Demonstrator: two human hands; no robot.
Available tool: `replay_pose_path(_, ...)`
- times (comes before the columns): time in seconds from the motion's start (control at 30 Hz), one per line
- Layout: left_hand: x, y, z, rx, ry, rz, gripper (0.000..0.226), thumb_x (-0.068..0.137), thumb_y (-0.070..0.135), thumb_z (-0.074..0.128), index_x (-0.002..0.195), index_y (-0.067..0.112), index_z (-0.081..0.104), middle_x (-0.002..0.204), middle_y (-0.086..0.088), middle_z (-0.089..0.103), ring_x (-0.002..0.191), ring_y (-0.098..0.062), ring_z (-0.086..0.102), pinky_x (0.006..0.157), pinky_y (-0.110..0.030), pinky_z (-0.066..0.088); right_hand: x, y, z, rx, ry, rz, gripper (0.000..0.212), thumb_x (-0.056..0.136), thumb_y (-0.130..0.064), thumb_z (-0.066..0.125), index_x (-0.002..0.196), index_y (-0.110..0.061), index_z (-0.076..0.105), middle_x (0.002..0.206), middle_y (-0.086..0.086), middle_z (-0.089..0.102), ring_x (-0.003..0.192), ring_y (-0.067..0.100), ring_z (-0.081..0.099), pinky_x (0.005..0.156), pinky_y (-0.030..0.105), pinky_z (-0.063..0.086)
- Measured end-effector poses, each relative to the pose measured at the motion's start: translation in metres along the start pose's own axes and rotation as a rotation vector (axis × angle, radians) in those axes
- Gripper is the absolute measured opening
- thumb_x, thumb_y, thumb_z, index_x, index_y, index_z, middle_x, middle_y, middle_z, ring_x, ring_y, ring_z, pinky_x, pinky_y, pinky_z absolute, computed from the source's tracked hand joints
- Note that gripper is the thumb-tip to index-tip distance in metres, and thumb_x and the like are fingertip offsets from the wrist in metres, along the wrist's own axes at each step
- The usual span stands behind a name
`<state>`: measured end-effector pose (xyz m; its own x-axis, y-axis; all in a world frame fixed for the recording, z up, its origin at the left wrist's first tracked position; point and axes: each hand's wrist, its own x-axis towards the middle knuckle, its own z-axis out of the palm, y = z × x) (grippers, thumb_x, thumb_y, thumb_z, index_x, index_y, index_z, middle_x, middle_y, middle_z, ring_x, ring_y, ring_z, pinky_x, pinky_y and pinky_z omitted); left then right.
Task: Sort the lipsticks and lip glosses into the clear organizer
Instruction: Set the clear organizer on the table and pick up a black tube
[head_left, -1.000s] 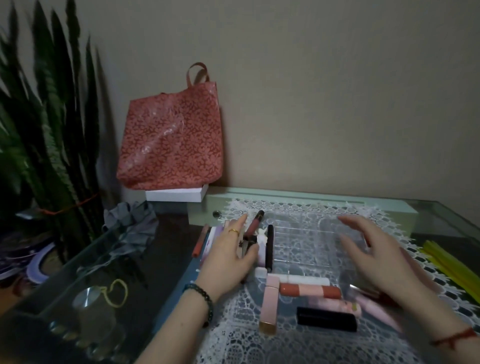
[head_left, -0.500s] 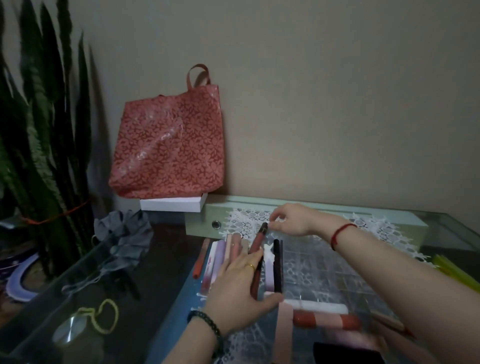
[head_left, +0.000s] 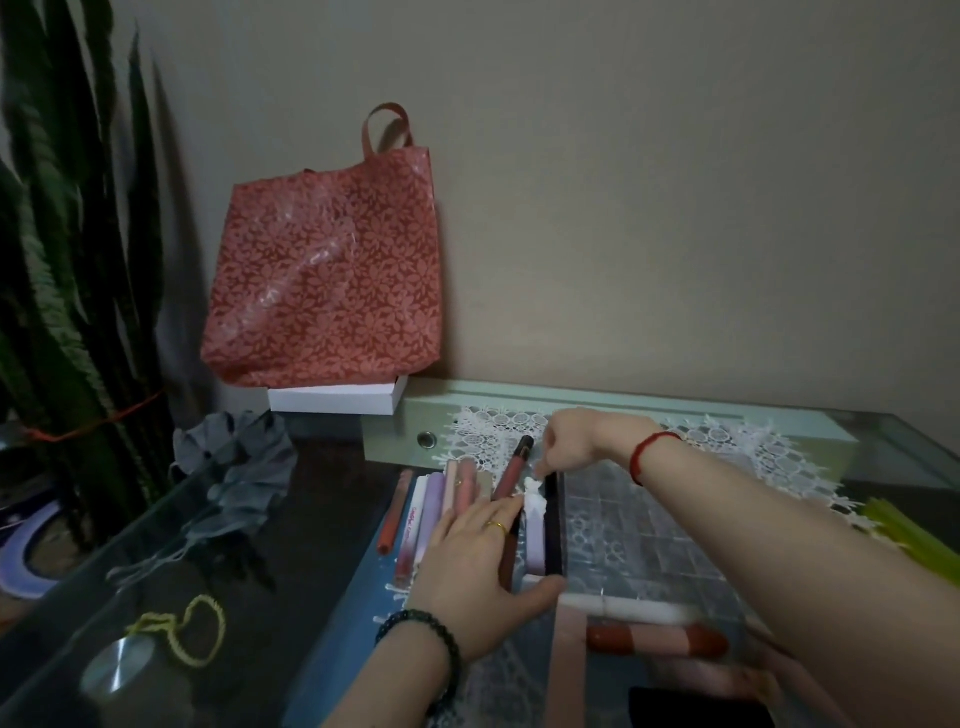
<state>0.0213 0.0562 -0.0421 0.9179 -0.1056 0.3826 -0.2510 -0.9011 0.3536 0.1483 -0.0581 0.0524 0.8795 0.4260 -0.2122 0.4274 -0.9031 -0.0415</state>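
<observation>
At the far left of the cluster, an orange-red stick (head_left: 393, 512) lies on the glass tabletop (head_left: 311, 519), just beside a row of pink and lilac tubes (head_left: 431, 512) laid side by side. The left hand (head_left: 480, 566) rests flat on this row, fingers (head_left: 498, 512) spread and thumb stretched along the near ends, steadying it rather than gripping. A dusky-rose lip gloss (head_left: 511, 470) leans tilted above the row. The right hand (head_left: 569, 441) reaches across, fingertips pinched at the far end of a white tube (head_left: 534, 525) beside a black one (head_left: 552, 519). The clear organizer (head_left: 639, 519) on the lace looks largely unfilled, though its dividers are hard to read. Nearer the camera, several lipsticks (head_left: 654, 638) wait unsorted, so I judge the task roughly half done.
</observation>
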Motion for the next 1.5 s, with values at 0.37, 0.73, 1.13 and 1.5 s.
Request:
replay_pose_path(0.37,-0.005,0.007,-0.009,-0.123,-0.025,-0.006,0.079,0.068,0.068,0.051,0.136,0.035,0.028,0.139,0.02,0.034,0.133,-0.006,0.023,0.112,-0.03,0.02,-0.055,-0.003,-0.004,0.803,0.263,-0.279,0.023,0.074,-0.013,0.072,0.073,-0.023,0.052,0.06,-0.006,0.059,0.047,0.0,0.05,0.051,0.015,0.04)
replay_pose_path(0.73,0.022,0.059,-0.043,-0.807,0.137,0.06,0.022,0.079,0.013,0.065,0.099,0.023,0.065,0.091,0.01,0.069,0.086,-0.002,0.064,0.074,-0.012,0.048,-0.134,0.028,-0.04,1.288,0.556,-0.364,0.025,0.076,0.0,0.066,0.099,-0.009,0.062,0.09,0.02,0.067,0.069,0.018,0.066,0.067,0.02,0.056)
replay_pose_path(1.13,0.099,0.141,-0.02,-0.773,0.058,0.064,0.013,0.073,0.019,0.072,0.079,0.027,0.063,0.075,0.014,0.061,0.062,0.0,0.059,0.068,-0.014,0.049,-0.156,0.108,-0.047,1.233,0.779,-0.237,0.024,0.077,-0.001,0.066,0.082,-0.024,0.061,0.076,0.0,0.065,0.058,0.001,0.063,0.062,0.019,0.054)
replay_pose_path(1.5,0.138,0.151,0.014,-0.708,-0.039,0.05,0.013,0.075,0.021,0.07,0.081,0.021,0.059,0.07,0.012,0.061,0.069,0.0,0.058,0.062,-0.006,0.044,-0.128,0.139,-0.027,1.181,0.842,-0.082,0.021,0.078,0.002,0.065,0.093,-0.012,0.06,0.072,-0.003,0.059,0.059,0.005,0.057,0.059,0.017,0.049)
